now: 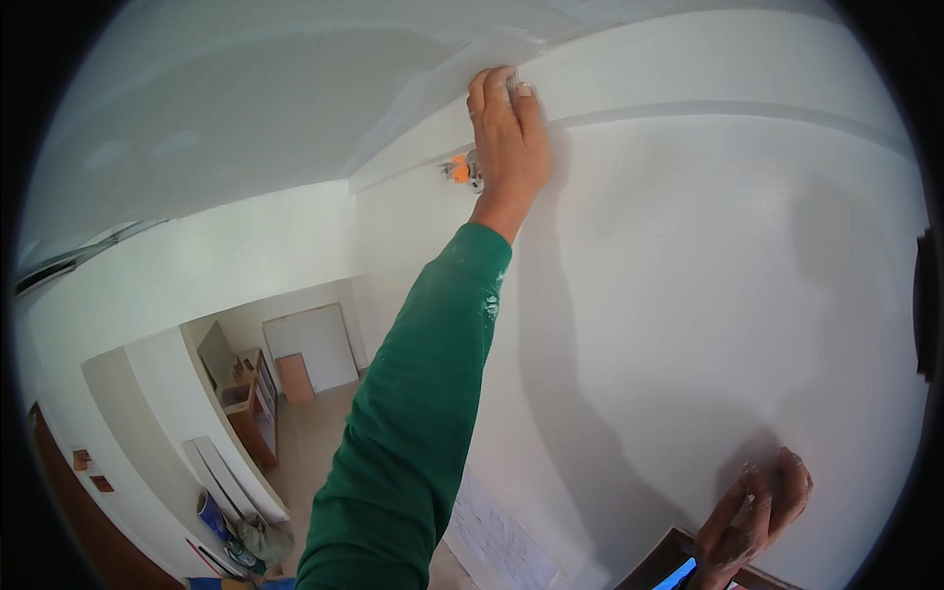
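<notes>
My left hand (pixel 511 138), in a green sleeve (pixel 403 403) with white smudges at the cuff, reaches up to where the white wall (pixel 669 295) meets the grey ceiling (pixel 256 108). Its thumb and fingers close round a small, thin greyish piece (pixel 512 83), mostly hidden, whose kind I cannot make out. Just left of the wrist, an orange connector with wires (pixel 459 169) sticks out of the wall. Low on the right, my right hand (pixel 752 516) rests near or against the wall, fingers bent and apart, white residue on them, with nothing visible in it.
Beneath my right hand is a dark frame (pixel 654 565) with a bright blue patch. A paper sheet (pixel 501 536) shows low on the wall. Down to the left stand a brown cabinet (pixel 258 418), a leaning board (pixel 313 344), and a blue roll with bags (pixel 213 516).
</notes>
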Available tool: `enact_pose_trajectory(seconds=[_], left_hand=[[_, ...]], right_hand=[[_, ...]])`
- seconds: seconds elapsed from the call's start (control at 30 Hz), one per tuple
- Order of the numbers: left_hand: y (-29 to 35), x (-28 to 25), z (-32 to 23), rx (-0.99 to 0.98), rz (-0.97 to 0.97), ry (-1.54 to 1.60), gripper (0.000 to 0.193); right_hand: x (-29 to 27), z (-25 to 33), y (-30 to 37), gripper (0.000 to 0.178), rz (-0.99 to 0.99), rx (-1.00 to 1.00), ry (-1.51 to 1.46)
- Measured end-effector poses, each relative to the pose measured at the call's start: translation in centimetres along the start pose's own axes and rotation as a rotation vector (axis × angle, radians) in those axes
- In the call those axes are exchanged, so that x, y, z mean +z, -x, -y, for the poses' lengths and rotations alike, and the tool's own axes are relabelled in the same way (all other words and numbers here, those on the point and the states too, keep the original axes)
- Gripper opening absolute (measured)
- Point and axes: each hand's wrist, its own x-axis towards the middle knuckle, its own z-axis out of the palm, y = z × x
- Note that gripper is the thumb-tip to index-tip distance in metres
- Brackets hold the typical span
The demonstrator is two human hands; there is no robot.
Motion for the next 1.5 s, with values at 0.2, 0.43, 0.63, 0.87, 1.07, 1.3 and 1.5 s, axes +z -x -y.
enact_pose_trajectory(seconds=[0.2, 0.43, 0.63, 0.87, 1.07, 1.3, 1.5], left_hand=[[0.3, 0.1, 0.1, -0.030, 0.009, -0.040, 0.037], [0.2, -1.3, 0.7, -0.112, -0.064, 0.188, 0.031], [1.0, -3.1, 2.3, -0.044, -0.043, -0.012, 0.031], [0.4, -1.7, 2.2, 0.051, 0.016, -0.173, 0.040], [0.5, -1.3, 0.9, -0.016, 0.027, -0.240, 0.043], [-0.5, -2.3, 0.3, -0.131, 0.118, -0.243, 0.042], [-0.5, -2.1, -0.1, -0.132, 0.114, -0.257, 0.040]], right_hand=[[0.3, 0.1, 0.0, 0.025, -0.004, 0.016, -0.014], [0.0, 0.2, -0.2, 0.026, 0.013, -0.002, 0.017], [0.2, 0.2, -0.1, 0.027, 0.024, 0.003, 0.056], [-0.1, 0.2, -0.2, 0.027, 0.011, -0.024, 0.102], [-0.2, 0.5, -0.4, 0.023, 0.000, -0.045, 0.175], [-0.2, 0.8, -0.7, 0.022, -0.007, -0.044, 0.181], [0.3, 0.8, -0.9, 0.022, -0.023, -0.050, 0.155]])
